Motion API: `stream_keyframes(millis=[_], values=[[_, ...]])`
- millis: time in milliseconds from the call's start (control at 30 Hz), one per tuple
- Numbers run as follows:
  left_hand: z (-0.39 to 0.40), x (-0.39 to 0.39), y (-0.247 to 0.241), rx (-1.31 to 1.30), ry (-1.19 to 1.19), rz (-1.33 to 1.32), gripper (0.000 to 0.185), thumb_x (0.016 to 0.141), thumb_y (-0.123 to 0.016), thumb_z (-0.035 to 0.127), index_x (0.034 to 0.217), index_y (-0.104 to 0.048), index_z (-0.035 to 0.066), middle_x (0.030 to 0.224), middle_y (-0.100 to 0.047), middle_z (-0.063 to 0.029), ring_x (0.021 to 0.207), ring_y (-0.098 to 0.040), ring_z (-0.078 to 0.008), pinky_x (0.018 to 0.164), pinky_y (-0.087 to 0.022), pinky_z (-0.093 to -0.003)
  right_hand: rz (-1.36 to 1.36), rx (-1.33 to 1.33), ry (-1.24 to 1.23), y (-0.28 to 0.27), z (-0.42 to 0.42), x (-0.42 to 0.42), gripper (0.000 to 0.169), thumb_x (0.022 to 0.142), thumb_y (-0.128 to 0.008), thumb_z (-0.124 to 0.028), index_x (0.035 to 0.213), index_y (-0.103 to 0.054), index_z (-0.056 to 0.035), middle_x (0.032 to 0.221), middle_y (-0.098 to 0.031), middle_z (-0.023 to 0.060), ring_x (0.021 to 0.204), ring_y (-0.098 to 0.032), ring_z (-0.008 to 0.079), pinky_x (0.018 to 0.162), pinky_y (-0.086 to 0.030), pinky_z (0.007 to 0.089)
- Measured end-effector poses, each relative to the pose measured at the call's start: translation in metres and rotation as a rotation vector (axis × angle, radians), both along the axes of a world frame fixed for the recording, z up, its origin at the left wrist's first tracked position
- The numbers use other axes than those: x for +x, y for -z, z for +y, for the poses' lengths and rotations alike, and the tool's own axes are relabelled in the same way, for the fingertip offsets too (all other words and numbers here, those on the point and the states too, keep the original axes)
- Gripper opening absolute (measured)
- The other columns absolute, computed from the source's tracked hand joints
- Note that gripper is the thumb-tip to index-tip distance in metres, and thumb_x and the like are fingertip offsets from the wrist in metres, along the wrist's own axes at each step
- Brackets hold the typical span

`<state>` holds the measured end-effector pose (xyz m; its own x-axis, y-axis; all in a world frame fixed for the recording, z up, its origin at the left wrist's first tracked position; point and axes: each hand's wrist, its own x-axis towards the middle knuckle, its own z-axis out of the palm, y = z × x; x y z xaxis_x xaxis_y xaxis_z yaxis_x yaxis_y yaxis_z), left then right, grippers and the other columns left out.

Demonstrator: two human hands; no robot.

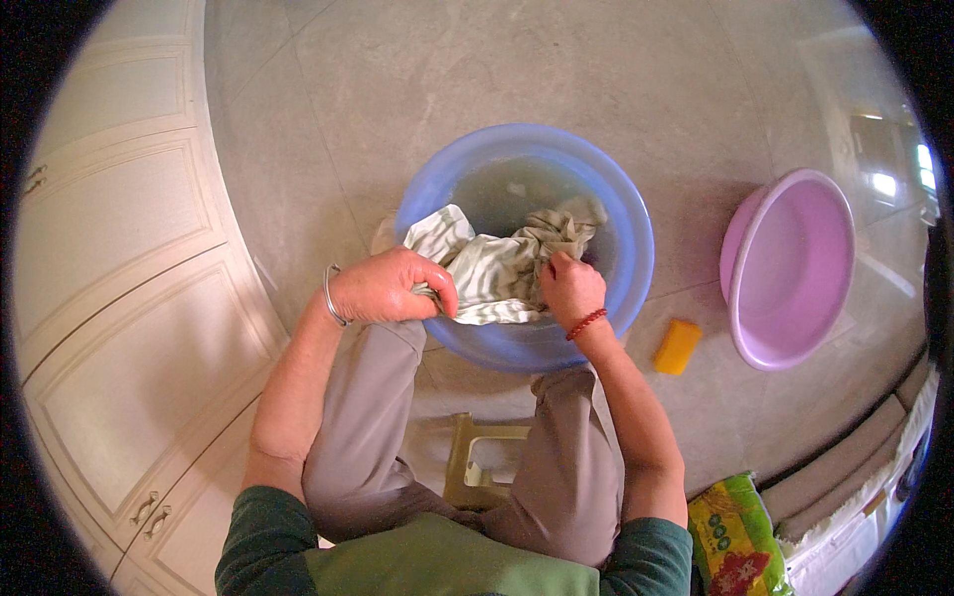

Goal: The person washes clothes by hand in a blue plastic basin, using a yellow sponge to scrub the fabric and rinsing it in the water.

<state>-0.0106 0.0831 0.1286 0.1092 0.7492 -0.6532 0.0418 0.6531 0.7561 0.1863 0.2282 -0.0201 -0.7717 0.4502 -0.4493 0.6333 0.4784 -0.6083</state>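
A wet cloth (492, 272) patterned in white and grey-green lies partly in a blue plastic basin (522, 357) of cloudy water. Near the basin's left rim, my left hand (399, 287), with a silver bangle at the wrist, pinches the cloth's edge between thumb and fingers. My right hand (572, 287), wearing a red beaded bracelet, grips the cloth's bunched part over the right side of the basin. That bunched end reaches into the water, and its lower folds are hidden.
An orange-yellow block (677, 347), perhaps soap, lies on the tiled floor right of the basin. Beyond it a pink plastic basin (794, 268) leans tilted. Pale cabinets (134, 208) line the left. A plastic stool (460, 462) is beneath me; a green-yellow bag (738, 536) stands lower right.
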Motion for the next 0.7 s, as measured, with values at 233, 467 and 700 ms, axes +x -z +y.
stream_keyframes(millis=[233, 467, 700], values=[[-0.007, -0.008, -0.003, -0.087, -0.204, 0.039, 0.007, 0.072, -0.059, 0.002, 0.078, -0.064, 0.002, 0.081, -0.064, -0.0049, 0.08, -0.058, -0.0131, 0.076, -0.045, -0.0267, 0.413, -1.0, 0.915, -0.01, 0.039, 0.02, 0.013, 0.084, -0.057, -0.01, 0.076, -0.062, -0.0005, 0.069, -0.059, 0.0033, 0.062, -0.054, 0.0113, 0.059, -0.044, 0.026], [-0.033, -0.02, 0.015, -0.068, -0.669, 0.098, 0.01, 0.063, -0.059, -0.005, 0.068, -0.056, 0.003, 0.081, -0.06, -0.0062, 0.08, -0.054, -0.0127, 0.075, -0.042, -0.0249, 0.517, -0.949, 1.106, -0.011, 0.039, 0.022, 0.022, 0.084, -0.056, -0.01, 0.099, -0.061, 0.0039, 0.086, -0.062, 0.0045, 0.073, -0.056, 0.0113, 0.065, -0.046, 0.023], [-0.04, -0.023, 0.022, -0.115, -0.864, 0.013, 0.018, 0.063, -0.057, -0.007, 0.077, -0.055, 0.004, 0.083, -0.056, -0.004, 0.077, -0.053, -0.0114, 0.071, -0.042, -0.0241, 0.601, -0.798, 1.087, 0.015, 0.033, 0.022, 0.016, 0.086, -0.053, -0.014, 0.08, -0.059, -0.0012, 0.071, -0.053, -0.0025, 0.064, -0.044, 0.0062, 0.057, -0.036, 0.0212]])
